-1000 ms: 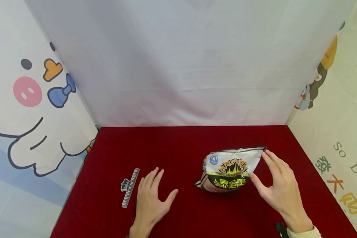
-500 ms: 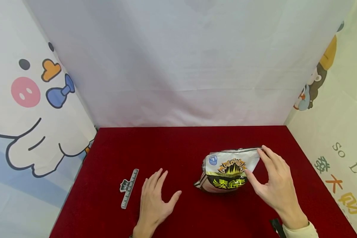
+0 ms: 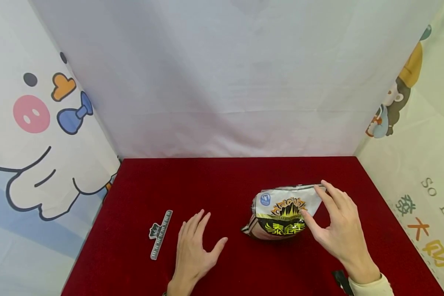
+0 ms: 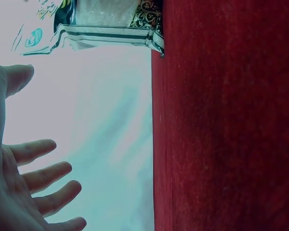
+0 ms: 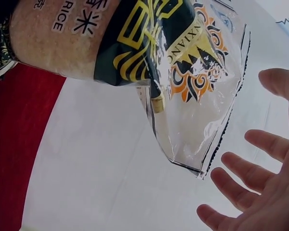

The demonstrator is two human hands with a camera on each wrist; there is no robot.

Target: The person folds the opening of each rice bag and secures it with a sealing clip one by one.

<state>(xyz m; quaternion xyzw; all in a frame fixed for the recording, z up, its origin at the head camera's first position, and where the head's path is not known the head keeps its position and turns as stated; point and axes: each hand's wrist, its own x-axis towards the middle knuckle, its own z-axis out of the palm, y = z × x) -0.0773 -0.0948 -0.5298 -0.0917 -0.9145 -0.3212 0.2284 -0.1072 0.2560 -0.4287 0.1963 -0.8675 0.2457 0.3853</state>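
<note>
A printed plastic rice bag (image 3: 281,211) stands upright on the red table, its sealed top corner pointing up to the right; "RICE" shows on its face (image 5: 77,38) in the right wrist view. My right hand (image 3: 342,232) is at that corner, thumb and fingers spread around it. In the right wrist view a small gap separates the fingertips from the bag's edge. My left hand (image 3: 194,255) hovers left of the bag with fingers apart, touching nothing. Beside it on the left lies a long clip (image 3: 160,235) with ruler-like marks and a black-and-white head.
The red cloth (image 3: 185,181) covers the table up to a white curtain (image 3: 222,82) behind. Cartoon-printed panels (image 3: 33,172) close off the left and right sides. A black strap-like piece (image 3: 342,281) shows beside my right wrist.
My right hand has shifted a little left, farther over the bag's corner. The left hand has drifted slightly right, towards the bag. Bag and clip stay in place.
</note>
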